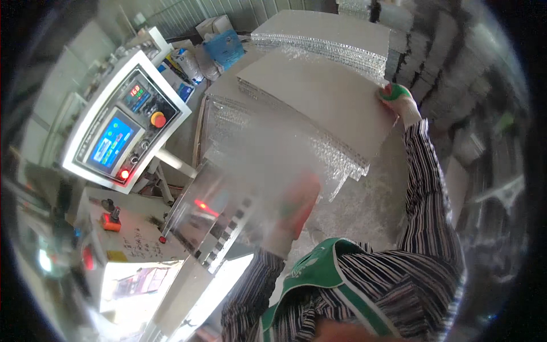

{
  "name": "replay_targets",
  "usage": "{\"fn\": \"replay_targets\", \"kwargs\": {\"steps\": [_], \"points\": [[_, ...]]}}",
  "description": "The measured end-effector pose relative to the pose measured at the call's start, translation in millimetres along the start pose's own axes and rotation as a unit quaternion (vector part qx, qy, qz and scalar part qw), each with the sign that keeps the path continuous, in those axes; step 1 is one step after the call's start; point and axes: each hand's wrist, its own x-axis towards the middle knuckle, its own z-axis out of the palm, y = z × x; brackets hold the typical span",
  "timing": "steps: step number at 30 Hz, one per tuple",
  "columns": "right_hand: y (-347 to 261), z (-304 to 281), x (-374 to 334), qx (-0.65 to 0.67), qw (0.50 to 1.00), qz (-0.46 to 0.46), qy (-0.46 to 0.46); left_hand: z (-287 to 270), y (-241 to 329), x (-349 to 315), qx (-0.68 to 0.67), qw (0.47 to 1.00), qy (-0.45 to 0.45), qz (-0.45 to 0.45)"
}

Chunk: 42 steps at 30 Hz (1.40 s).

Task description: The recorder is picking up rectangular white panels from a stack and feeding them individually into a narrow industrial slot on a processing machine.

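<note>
My right hand [399,100], in a white glove with green on it, has its fingers curled at the right corner of a pale grey flat panel [319,85]. That panel lies on top of a stack with shiny, silvery, ragged-looking edges. Close to my body, my left hand [299,205] is smeared by motion and looks red and white. It is between the machine's shiny bed [199,208] and the stack's near edge. A hazy patch hides the area just beyond it, so I cannot tell what it touches.
At the left, a white control panel [128,122] with a lit screen and a red button stands on an arm. A second panel stack [322,25] is at the back. Behind the control panel lie a blue bag [224,48] and bottles. More stacks [439,51] line the right.
</note>
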Motion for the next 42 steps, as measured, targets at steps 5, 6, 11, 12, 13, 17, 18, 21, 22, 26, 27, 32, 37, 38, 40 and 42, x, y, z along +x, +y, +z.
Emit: {"fn": "replay_targets", "kwargs": {"steps": [5,6,11,12,13,17,18,21,22,26,27,32,37,38,40,42], "points": [[17,7,-29,0.053,0.998,-0.027,0.013,86,21,47,0.102,0.991,0.055,-0.060],[7,16,-41,0.084,0.994,-0.050,0.048,84,23,49,0.102,0.991,0.066,-0.057],[-33,5,-97,0.067,0.977,-0.156,0.132,42,19,50,-0.067,0.995,0.068,-0.010],[-40,4,-105,0.088,0.977,-0.148,0.122,33,20,39,-0.064,0.996,0.068,-0.014],[-51,3,-111,0.112,0.977,-0.145,0.111,26,26,26,0.001,0.998,0.050,0.037],[-80,-13,-155,0.211,0.962,-0.153,0.087,17,45,-28,0.104,0.986,0.098,0.087],[-90,-16,-169,0.243,0.949,-0.183,0.086,9,55,-56,0.312,0.938,0.080,0.132],[-125,-29,-210,0.368,0.910,-0.170,0.081,40,76,-117,0.377,0.896,0.173,0.156],[-132,-28,-223,0.357,0.910,-0.196,0.081,56,81,-137,0.237,0.919,0.285,0.135],[-182,-11,-254,0.361,0.874,-0.267,0.187,27,109,-238,0.392,0.866,0.284,0.123],[-200,0,-246,0.333,0.779,-0.419,0.325,-2,109,-268,0.211,0.932,0.271,0.113],[-318,16,-281,0.339,0.806,-0.417,0.250,47,101,-344,0.510,0.796,0.318,0.067],[-332,40,-324,0.549,0.760,-0.238,0.253,81,91,-409,0.599,0.748,0.278,0.060],[-318,79,-332,0.673,0.719,-0.126,0.117,80,92,-427,0.626,0.730,0.273,0.022],[-280,128,-344,0.828,0.553,-0.030,-0.085,71,95,-442,0.647,0.716,0.262,-0.009],[-259,145,-383,0.894,0.369,-0.006,-0.255,48,92,-459,0.580,0.777,0.241,-0.038]]}}
